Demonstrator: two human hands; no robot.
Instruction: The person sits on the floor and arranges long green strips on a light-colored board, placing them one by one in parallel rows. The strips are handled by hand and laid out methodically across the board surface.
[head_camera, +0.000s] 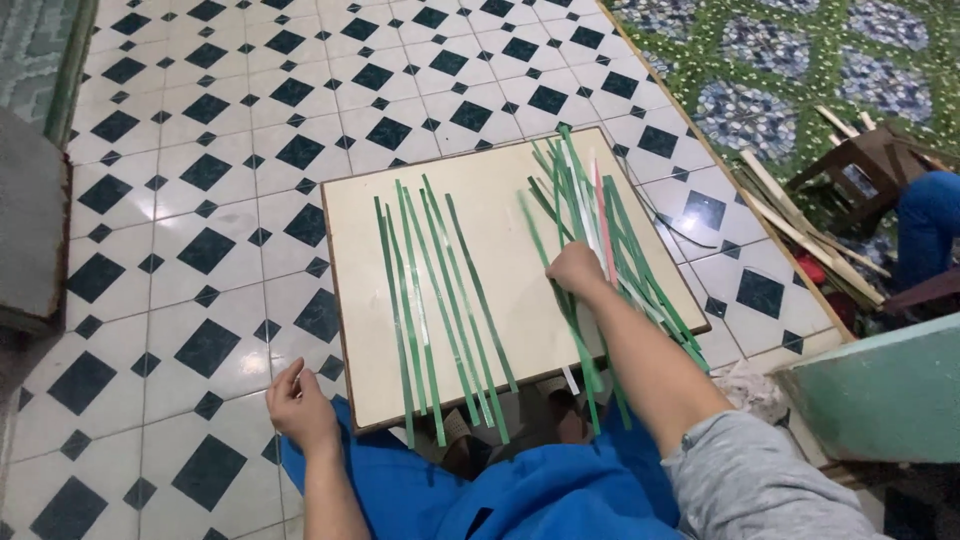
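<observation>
Head view is showing a person sitting on a tiled floor (200, 150) over a low cream board serving as a desk (500, 180), with blue cloth across the lap. Two groups of green strips are lying on the desk. The right hand (577, 268) is resting on the right-hand bundle of strips (600, 210), which is fanning out loosely and includes one pink strip (603, 215) and a few white ones. The fingers are curling down onto the bundle, narrow rather than spread; whether they are actually pinching a strip cannot be told, since the knuckles are hiding the tips.

The left-hand set of strips (440, 290) is lying in a neater row, well apart from the right hand. Long axes of both groups are running roughly from the near edge of the desk to the far edge (the right bundle leaning slightly, its far ends tilting left). The strips are extending away from the right hand both toward and away from the person.

The left hand (300, 405) is resting off the desk, near its front left corner, fingers loosely bent and holding nothing. The right hand is plainly the nearer one to the bundle. Wooden slats (800, 225) are lying at far right.
</observation>
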